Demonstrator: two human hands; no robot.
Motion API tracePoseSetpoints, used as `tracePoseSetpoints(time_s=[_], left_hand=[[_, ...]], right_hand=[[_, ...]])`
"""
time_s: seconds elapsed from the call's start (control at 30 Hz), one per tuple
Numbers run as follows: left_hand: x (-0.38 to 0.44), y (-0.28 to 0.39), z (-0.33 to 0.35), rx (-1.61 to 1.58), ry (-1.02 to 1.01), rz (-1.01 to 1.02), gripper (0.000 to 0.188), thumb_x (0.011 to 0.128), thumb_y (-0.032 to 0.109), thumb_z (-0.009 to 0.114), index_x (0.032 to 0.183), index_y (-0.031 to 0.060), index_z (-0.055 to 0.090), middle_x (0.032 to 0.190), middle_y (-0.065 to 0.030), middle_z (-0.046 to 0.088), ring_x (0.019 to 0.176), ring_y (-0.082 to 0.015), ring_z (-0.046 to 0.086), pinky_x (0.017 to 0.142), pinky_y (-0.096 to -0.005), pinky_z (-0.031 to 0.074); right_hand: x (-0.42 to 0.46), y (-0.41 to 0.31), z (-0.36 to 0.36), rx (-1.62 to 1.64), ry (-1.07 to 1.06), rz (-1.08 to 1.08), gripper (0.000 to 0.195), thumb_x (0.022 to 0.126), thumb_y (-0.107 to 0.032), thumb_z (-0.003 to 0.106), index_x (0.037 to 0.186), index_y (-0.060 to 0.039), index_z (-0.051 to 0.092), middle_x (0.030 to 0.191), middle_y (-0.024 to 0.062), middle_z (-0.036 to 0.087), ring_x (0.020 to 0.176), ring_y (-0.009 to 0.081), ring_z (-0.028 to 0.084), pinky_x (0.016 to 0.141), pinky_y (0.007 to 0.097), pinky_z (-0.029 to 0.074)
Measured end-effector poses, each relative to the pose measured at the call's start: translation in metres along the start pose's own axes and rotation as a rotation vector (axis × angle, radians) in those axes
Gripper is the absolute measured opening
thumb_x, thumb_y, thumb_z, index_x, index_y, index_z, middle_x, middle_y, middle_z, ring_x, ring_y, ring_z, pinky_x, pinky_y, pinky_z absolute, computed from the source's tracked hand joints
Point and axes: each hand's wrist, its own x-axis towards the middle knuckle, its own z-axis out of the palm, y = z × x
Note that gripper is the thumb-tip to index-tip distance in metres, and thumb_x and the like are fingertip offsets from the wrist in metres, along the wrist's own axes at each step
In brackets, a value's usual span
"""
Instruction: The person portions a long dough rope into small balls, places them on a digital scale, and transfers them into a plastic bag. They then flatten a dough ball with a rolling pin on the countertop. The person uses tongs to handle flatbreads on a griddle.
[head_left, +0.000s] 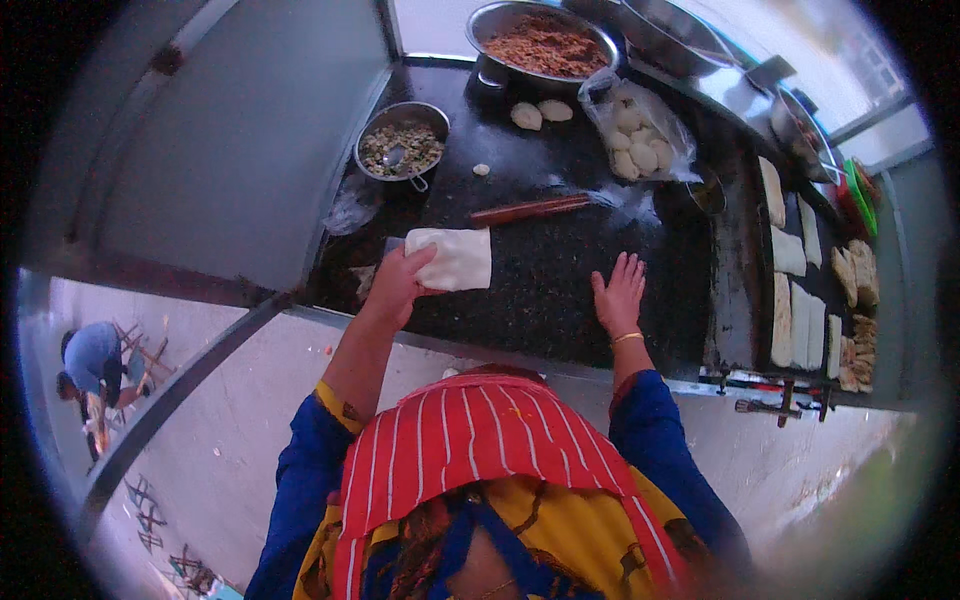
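Observation:
My left hand (397, 281) grips the left edge of a flat, roughly square piece of pale dough (454, 260), its thumb on top. My right hand (622, 292) lies with spread fingers at the dark stone worktop (540, 322), holding nothing. Behind the two hands a reddish rolling pin (531, 210) lies on the worktop, with a small bit of dough (481, 170) beyond it. Farther back are two dough pieces (526, 116) and a clear plastic bag (679, 139) with several dough balls (643, 156). Whether the dough sheet touches the worktop cannot be told.
A metal bowl of chopped filling (401, 142) stands back left, a large basin of reddish filling (544, 45) at the back. On the right, a griddle (814, 262) holds several flat dough strips and browned pieces (862, 270). A grey panel (225, 150) borders the left. A person (94, 360) bends down far left.

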Motion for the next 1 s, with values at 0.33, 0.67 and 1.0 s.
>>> tracePoseSetpoints(time_s=[0.33,0.67,1.0], left_hand=[[0.003,0.012,0.058,0.175,0.164,-0.004,0.039,0.09,0.023,0.059,0.121,0.0009,0.054,0.112,-0.0103,0.063,0.099,-0.0231,0.064,0.08,-0.0372,0.054],[0.024,0.002,0.122,0.322,0.124,-0.046,0.037,0.09,0.024,0.059,0.119,0.0019,0.055,0.107,-0.0118,0.064,0.097,-0.0229,0.064,0.079,-0.0354,0.054],[0.051,-0.063,0.241,1.218,-0.288,-0.103,0.043,0.083,0.037,0.059,0.105,0.0001,0.064,0.106,-0.0238,0.064,0.103,-0.0351,0.061,0.089,-0.0418,0.046]], right_hand=[[0.042,0.011,-0.006,0.08,-0.116,-0.185,0.081,0.089,-0.049,0.053,0.146,0.0003,0.025,0.154,0.0217,0.018,0.143,0.0367,0.012,0.116,0.0473,0.011],[0.061,-0.05,-0.014,0.385,-0.212,-0.485,0.077,0.085,-0.039,0.062,0.142,0.0025,0.033,0.151,0.0217,0.025,0.141,0.0339,0.021,0.115,0.0441,0.015],[0.036,0.003,-0.026,1.844,-0.701,0.562,0.058,0.097,-0.048,0.042,0.13,-0.0007,0.05,0.121,0.0128,0.06,0.105,0.0273,0.061,0.09,0.039,0.049]])
